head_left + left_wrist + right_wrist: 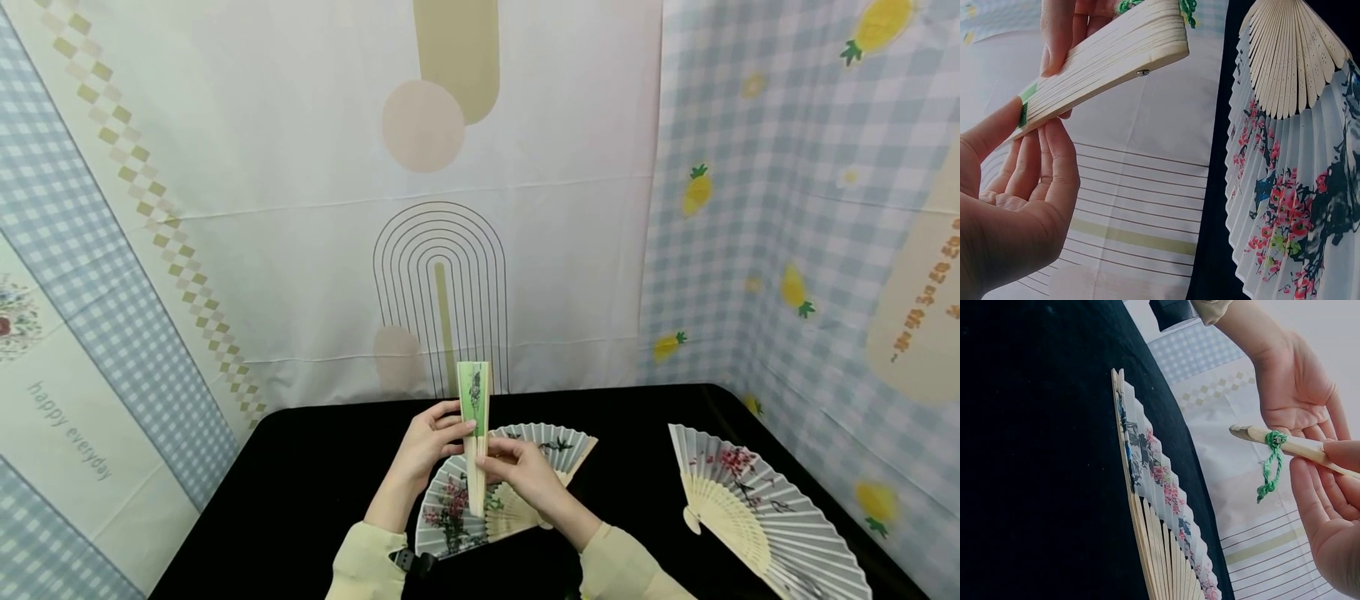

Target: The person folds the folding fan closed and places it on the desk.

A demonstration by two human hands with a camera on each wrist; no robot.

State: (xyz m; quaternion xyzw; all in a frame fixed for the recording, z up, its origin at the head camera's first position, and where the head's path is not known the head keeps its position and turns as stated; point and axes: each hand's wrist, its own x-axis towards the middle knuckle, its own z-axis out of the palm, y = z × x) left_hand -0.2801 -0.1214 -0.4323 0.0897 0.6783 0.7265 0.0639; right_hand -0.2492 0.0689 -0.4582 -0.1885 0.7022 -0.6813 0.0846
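Note:
Both hands hold a closed green folding fan (474,408) upright above the black table. My left hand (429,443) pinches it between thumb and fingers at the green part. Lower down, the right hand (525,475) grips its pale wooden sticks. In the left wrist view the stacked sticks (1110,62) run from the left fingers to a riveted end. A green cord (1270,465) dangles from that end in the right wrist view. Behind and below the hands lies a spread white fan (450,517) with pink blossoms and dark branches, partly hidden by the hands.
A second spread white fan (765,508) with red blossoms lies at the table's right side. The black table (285,492) ends at a white patterned cloth backdrop (315,250). Checked cloth (750,208) with yellow fruit prints hangs on the right.

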